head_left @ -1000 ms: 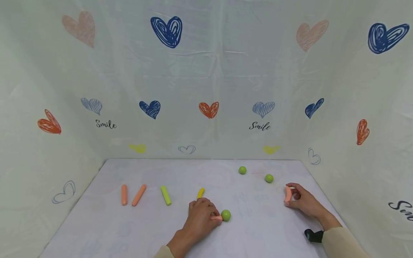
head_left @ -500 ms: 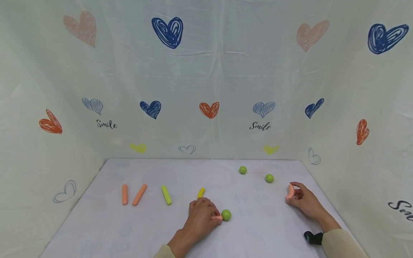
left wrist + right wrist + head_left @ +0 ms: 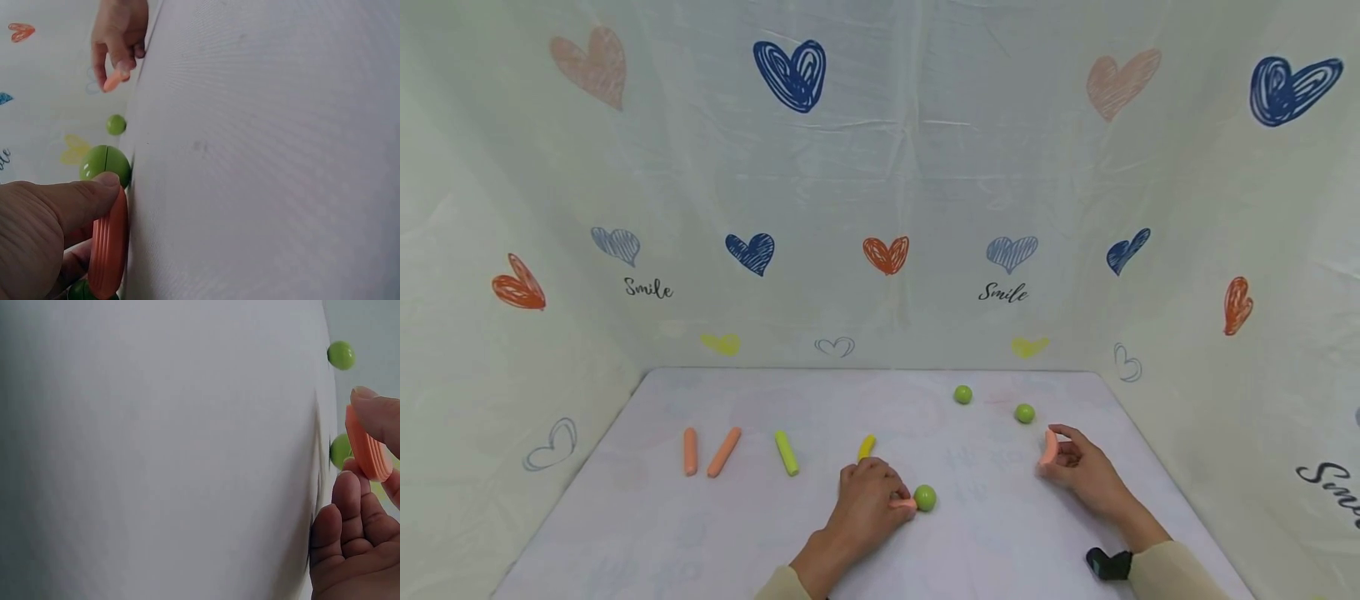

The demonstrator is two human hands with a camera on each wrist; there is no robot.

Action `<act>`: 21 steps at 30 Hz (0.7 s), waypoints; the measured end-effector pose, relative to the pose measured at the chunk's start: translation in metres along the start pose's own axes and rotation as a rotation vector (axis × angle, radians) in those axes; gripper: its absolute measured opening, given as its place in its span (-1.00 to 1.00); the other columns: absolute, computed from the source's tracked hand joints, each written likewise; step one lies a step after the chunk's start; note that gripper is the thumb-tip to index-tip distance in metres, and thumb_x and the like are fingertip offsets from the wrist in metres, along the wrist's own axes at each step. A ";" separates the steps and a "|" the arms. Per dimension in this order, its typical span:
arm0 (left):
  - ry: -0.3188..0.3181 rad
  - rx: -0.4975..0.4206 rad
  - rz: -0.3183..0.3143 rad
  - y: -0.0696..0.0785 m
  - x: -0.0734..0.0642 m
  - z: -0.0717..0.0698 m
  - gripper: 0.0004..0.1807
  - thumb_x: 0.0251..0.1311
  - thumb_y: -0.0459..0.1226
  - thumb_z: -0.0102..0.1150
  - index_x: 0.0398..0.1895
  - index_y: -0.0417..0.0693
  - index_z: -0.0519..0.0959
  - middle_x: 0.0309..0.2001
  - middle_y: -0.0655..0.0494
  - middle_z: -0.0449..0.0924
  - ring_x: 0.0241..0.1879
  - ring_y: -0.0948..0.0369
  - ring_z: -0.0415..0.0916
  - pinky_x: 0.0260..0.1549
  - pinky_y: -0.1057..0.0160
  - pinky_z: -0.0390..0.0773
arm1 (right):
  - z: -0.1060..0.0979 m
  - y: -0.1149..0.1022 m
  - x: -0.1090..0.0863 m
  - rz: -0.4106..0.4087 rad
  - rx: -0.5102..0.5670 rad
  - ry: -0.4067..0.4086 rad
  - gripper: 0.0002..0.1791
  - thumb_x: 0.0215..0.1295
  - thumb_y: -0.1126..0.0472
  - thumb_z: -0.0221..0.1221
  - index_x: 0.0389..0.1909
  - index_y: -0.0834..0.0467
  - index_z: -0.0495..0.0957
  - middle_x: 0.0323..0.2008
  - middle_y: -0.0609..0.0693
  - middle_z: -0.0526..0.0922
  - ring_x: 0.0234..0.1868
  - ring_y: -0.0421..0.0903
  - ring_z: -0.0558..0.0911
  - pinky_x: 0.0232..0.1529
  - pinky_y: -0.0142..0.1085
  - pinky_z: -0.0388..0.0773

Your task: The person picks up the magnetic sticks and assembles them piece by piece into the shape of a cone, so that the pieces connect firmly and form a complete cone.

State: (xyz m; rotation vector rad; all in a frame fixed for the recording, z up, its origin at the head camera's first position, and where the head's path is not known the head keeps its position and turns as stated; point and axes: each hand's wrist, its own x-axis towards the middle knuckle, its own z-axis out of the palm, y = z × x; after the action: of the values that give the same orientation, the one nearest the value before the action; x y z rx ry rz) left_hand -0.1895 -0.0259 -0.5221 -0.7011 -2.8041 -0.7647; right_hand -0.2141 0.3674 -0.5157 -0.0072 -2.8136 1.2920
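My left hand (image 3: pixel 868 504) pinches a curved, ridged orange piece (image 3: pixel 109 250) low at the table. One end of that piece meets a green ball (image 3: pixel 925 498); a seam line crosses the ball in the left wrist view. At the piece's other end, partly hidden by the fingers, is another green round thing (image 3: pixel 81 290). My right hand (image 3: pixel 1086 475) holds a second curved, ridged orange piece (image 3: pixel 369 447) between thumb and fingers, on the right of the table. Just beyond the left hand lies a yellow piece (image 3: pixel 867 447), its near part covered.
Two green balls, a left one (image 3: pixel 963 394) and a right one (image 3: pixel 1025 413), sit at the back right of the white table (image 3: pixel 700 542). Two orange sticks (image 3: pixel 690 452) and a lime stick (image 3: pixel 786 452) lie on the left. Heart-printed sheets (image 3: pixel 820 183) surround the table.
My right hand shifts slightly right, then back left past its first position, still holding its orange piece. The left hand stays in place with its piece against the ball.
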 end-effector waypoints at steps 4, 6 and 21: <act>0.004 -0.005 0.002 0.000 0.000 0.000 -0.82 0.18 0.01 0.54 -0.39 0.19 0.78 -0.22 0.36 0.63 0.07 0.21 0.48 0.12 -0.10 0.33 | 0.011 -0.010 0.000 -0.008 0.038 -0.027 -0.11 0.19 0.20 0.53 0.48 0.26 0.30 0.03 0.19 0.65 -0.16 -0.18 0.56 -0.19 -0.41 0.53; 0.005 -0.006 0.002 0.000 0.001 0.000 -0.82 0.17 0.01 0.54 -0.39 0.19 0.78 -0.22 0.36 0.64 0.06 0.22 0.48 0.12 -0.10 0.33 | 0.017 -0.014 0.000 0.002 0.048 -0.041 -0.11 0.19 0.20 0.52 0.49 0.22 0.30 0.05 0.19 0.64 -0.14 -0.15 0.57 -0.17 -0.41 0.54; 0.004 0.002 -0.002 0.000 0.001 0.000 -0.82 0.17 0.01 0.55 -0.40 0.20 0.78 -0.23 0.37 0.63 0.06 0.22 0.47 0.11 -0.09 0.33 | 0.069 -0.061 -0.009 0.029 0.080 -0.111 -0.15 0.13 0.23 0.55 0.43 0.14 0.37 -0.08 0.03 0.64 -0.16 -0.11 0.57 -0.21 -0.39 0.51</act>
State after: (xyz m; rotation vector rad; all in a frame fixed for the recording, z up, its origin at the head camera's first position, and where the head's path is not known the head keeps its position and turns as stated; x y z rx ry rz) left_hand -0.1902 -0.0250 -0.5220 -0.6956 -2.8026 -0.7630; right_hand -0.2074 0.2751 -0.5144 0.0274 -2.8602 1.4548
